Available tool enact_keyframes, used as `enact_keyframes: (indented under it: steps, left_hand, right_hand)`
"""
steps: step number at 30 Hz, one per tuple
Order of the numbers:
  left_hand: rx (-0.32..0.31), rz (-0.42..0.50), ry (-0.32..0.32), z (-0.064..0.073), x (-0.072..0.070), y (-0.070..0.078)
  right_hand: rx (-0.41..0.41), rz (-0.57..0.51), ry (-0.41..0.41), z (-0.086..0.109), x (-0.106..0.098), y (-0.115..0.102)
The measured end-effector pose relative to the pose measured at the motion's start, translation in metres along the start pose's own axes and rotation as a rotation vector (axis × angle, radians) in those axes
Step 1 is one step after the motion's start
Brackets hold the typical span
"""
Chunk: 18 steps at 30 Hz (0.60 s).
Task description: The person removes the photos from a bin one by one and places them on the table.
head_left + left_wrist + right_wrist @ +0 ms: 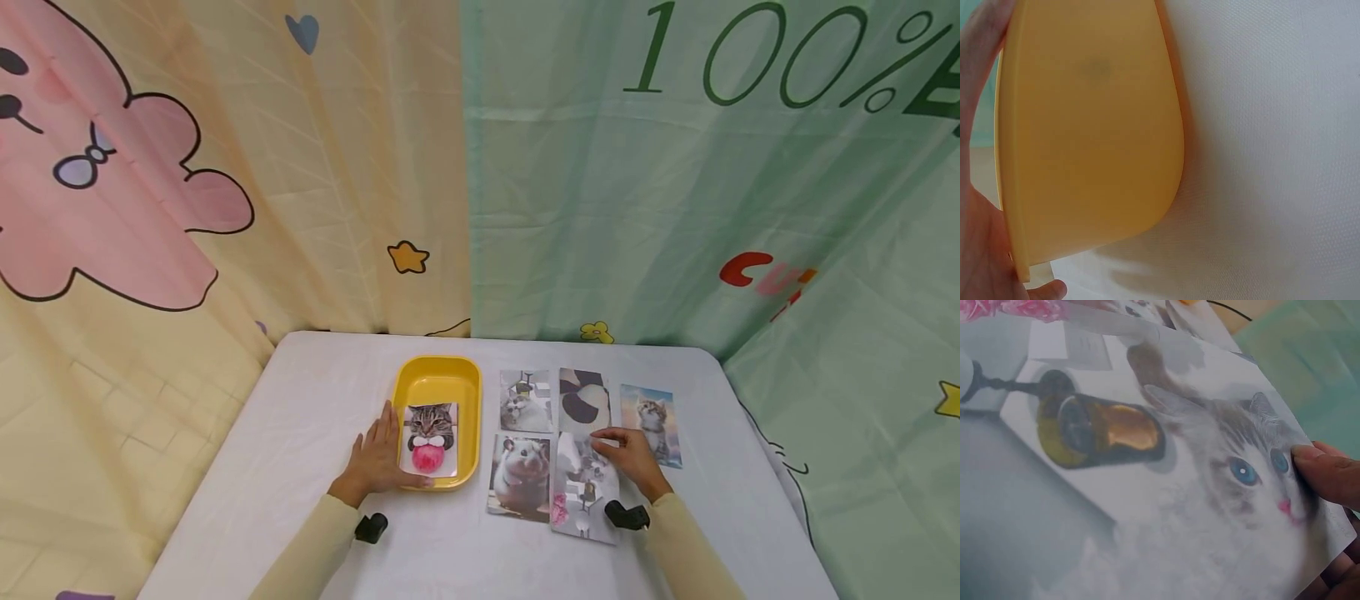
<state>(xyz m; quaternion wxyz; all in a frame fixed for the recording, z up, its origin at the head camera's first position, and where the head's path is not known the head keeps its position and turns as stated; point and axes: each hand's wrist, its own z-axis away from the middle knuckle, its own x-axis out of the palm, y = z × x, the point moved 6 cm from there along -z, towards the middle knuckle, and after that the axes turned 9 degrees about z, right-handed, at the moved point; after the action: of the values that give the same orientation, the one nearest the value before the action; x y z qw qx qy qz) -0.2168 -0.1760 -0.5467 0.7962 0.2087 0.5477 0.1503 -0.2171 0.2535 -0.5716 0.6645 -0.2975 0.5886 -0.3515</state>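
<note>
My right hand [630, 458] pinches the corner of a photo card [600, 521] between thumb and fingers. In the right wrist view this card [1210, 487] shows a blue-eyed cat beside a dark, gold-coloured object; it is held tilted. Spread along the near left corner of a yellow tray [474, 400], my left hand [378, 458] touches the rim with fairly straight fingers. The tray's side wall [1097, 144] fills much of the left wrist view. Inside the tray lies a card [429, 437] of a tabby cat with a pink ball.
A hamster card [520, 477], a grey-and-white cat card [525, 402], a dark-patterned card [585, 400] and a kitten card [651, 421] lie on the white-covered table [330, 392]. Printed curtains [562, 208] hang behind and beside it.
</note>
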Motion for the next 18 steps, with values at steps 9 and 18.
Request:
enact_keyframes:
  steps: [9, 18]
  left_hand:
    - [-0.010, 0.001, -0.011, -0.004, 0.003, -0.003]
    - [-0.010, 0.003, -0.002, -0.003, 0.003, -0.004]
  right_hand:
    - [0.009, 0.089, 0.029, 0.004, 0.007, 0.014]
    - [-0.033, 0.157, 0.065, 0.008, 0.003, 0.005]
